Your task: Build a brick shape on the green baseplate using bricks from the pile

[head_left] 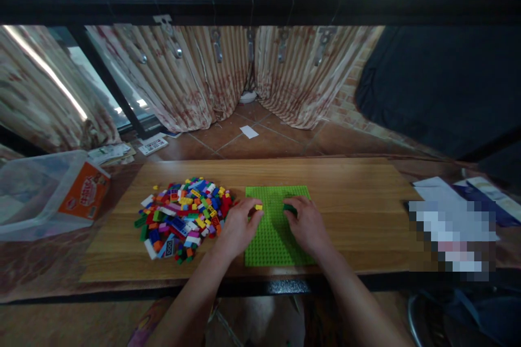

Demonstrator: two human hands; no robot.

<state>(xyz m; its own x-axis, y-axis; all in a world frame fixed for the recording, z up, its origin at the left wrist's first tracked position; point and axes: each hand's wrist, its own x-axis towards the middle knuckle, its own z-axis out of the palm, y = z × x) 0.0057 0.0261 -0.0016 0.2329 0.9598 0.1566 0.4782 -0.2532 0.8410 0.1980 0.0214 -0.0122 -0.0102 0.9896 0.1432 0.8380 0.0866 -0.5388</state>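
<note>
Pinched between the thumb and fingers of my left hand (240,227) is a small yellow toy brick (259,207), above the left side of a lime-green studded baseplate (271,249). My right hand (307,225) is closed on a dark green toy brick (290,209), over the baseplate's right side. Fingers partly hide the green brick, and I cannot tell whether it touches the plate. To the left of my left hand lies a loose pile of many-coloured toy bricks (185,219).
The wooden tabletop (358,200) carries the bricks and baseplate. A clear plastic bin (36,195) with an orange label stands left of it. Papers (439,190) lie at the right. A black metal bar (260,6) with hanging hooks crosses in front of the curtains.
</note>
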